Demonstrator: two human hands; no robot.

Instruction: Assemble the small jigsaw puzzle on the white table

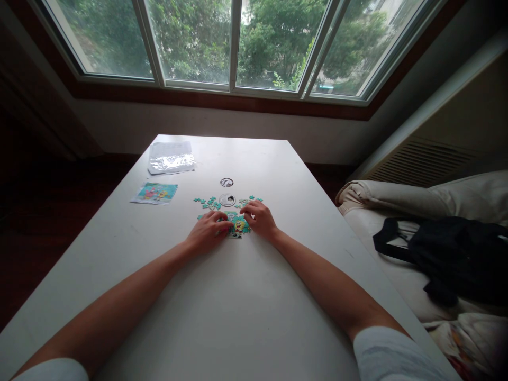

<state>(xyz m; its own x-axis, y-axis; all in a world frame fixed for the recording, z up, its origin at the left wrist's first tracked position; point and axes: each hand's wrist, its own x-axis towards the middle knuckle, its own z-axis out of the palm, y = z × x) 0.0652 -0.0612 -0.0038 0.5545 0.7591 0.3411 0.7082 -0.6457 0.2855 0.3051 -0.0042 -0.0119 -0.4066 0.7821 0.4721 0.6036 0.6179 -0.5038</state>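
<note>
A partly assembled jigsaw puzzle (239, 226) with a yellow cartoon figure on a teal ground lies on the white table between my hands. My left hand (208, 228) rests at its left edge, fingers curved and thumb apart, touching the puzzle. At the upper right edge is my right hand (260, 218), its thumb and fingertips drawn together; whatever is in them is too small to make out. Loose puzzle pieces (208, 203) are scattered beyond the left hand. More loose pieces (254, 199) lie beyond the right one.
Two round, silvery objects, one nearer (227, 200) and one farther (226, 182), lie past the puzzle. A printed picture sheet (155, 193) and a clear plastic bag (171, 157) are on the table's left side. Right of the table, a dark bag (456, 254) lies on a pale sofa (400, 203).
</note>
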